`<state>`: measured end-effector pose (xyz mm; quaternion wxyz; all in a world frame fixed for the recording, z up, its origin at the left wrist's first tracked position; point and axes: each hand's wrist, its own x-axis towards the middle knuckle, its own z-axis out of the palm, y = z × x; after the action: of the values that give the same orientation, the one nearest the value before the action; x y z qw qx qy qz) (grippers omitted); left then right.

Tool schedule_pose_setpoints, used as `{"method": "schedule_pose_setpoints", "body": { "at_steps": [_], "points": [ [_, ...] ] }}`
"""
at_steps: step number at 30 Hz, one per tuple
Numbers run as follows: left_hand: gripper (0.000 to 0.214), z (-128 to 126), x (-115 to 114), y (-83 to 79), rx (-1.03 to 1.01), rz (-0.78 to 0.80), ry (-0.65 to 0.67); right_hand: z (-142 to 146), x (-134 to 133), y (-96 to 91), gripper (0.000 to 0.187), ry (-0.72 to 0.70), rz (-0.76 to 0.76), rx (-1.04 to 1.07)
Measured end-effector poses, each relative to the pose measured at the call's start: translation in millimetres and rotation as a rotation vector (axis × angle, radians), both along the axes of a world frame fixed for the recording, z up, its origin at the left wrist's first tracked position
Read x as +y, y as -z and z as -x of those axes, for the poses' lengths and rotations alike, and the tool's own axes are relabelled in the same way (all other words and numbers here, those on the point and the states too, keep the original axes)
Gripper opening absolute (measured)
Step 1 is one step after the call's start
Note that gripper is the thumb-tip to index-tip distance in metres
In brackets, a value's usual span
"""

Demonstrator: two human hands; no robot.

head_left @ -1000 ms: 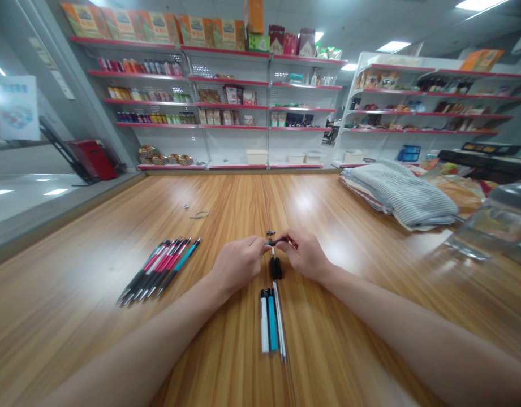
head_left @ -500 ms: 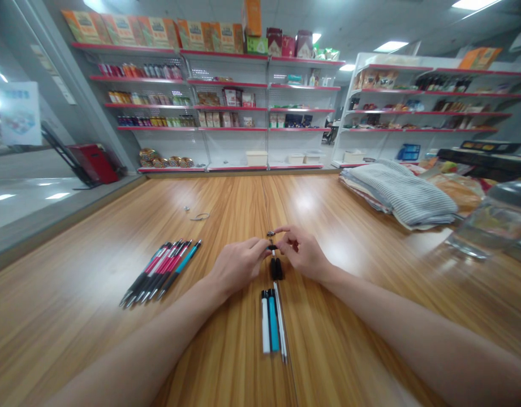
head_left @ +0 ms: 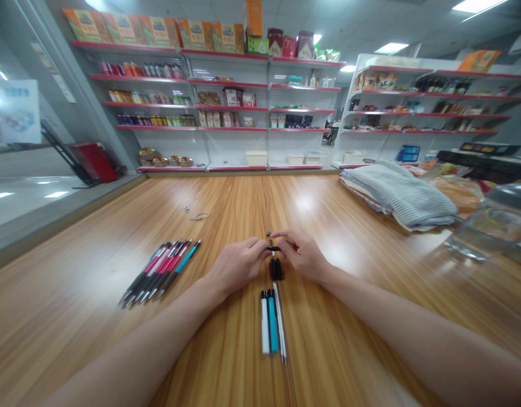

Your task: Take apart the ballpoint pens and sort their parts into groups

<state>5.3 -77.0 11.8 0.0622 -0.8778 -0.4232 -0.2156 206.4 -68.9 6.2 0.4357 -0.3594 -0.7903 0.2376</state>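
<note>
My left hand [head_left: 238, 263] and my right hand [head_left: 301, 254] meet over the wooden table [head_left: 94, 316], fingers pinched on a small black pen part [head_left: 274, 248] held between them. Just below it lie two black pen grips [head_left: 276, 268]. Nearer to me lie a white barrel, a teal barrel [head_left: 272, 321] and thin white refills [head_left: 280, 322], side by side. A row of several assembled pens [head_left: 160, 271], pink, black and teal, lies to the left of my left hand.
A small ring and a wire-like bit [head_left: 199, 215] lie farther up the table. Folded striped cloth [head_left: 402, 192] is stacked at the right, with a clear container [head_left: 493, 223] beside it. Store shelves [head_left: 226, 107] stand behind the table.
The black part, longer and held level between both hands a second ago, now shows shorter between the fingertips. My right fingers have shifted slightly; both hands stay in place.
</note>
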Motion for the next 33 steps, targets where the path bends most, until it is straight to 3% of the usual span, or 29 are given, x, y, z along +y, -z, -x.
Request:
{"method": "schedule_pose_setpoints", "body": {
  "at_steps": [9, 14, 19, 25, 33],
  "points": [
    [0.026, 0.3, 1.4, 0.5, -0.058, 0.027, 0.03, -0.2, 0.0, -1.9, 0.02, 0.074, -0.109, -0.007],
    [0.032, 1.0, 2.3, -0.4, -0.042, 0.008, -0.065, -1.9, 0.0, -2.4, 0.018, 0.098, -0.145, -0.039],
    [0.033, 2.9, 3.0, -0.2, -0.033, -0.005, -0.09, -4.0, 3.7, -0.8, 0.021, 0.162, -0.136, -0.052],
    [0.05, 2.5, 3.1, -0.7, 0.002, -0.009, -0.136, -3.4, 3.4, -1.6, 0.021, 0.138, -0.162, -0.074],
    [0.056, 6.5, 5.6, 1.1, 0.013, 0.002, -0.186, -5.4, 6.4, -0.1, 0.016, 0.283, -0.066, -0.012]
  ]
}}
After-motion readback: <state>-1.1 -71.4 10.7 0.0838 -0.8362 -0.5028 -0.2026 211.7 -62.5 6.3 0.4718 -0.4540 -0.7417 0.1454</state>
